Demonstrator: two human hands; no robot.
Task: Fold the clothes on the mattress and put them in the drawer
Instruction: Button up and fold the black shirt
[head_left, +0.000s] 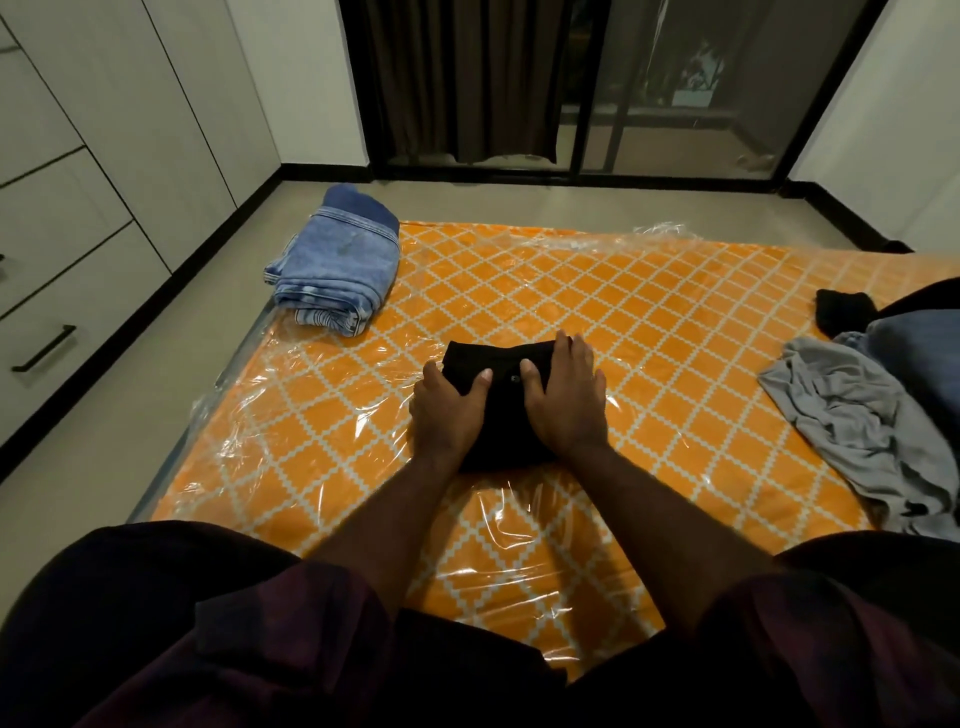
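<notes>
Softness and lightness judged of black garment, folded at middle of mattress. Pressed under right hand, grip wide and flat; clasped at left edge by left hand. Seemed best lifted from beneath.

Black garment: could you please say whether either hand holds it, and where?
Right hand presses flat on the folded black garment; left hand is at its left edge, thumb on top, grip unclear.

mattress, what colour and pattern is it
The mattress is orange with a white diamond lattice, under clear plastic wrap. The head view shows it best.
</notes>
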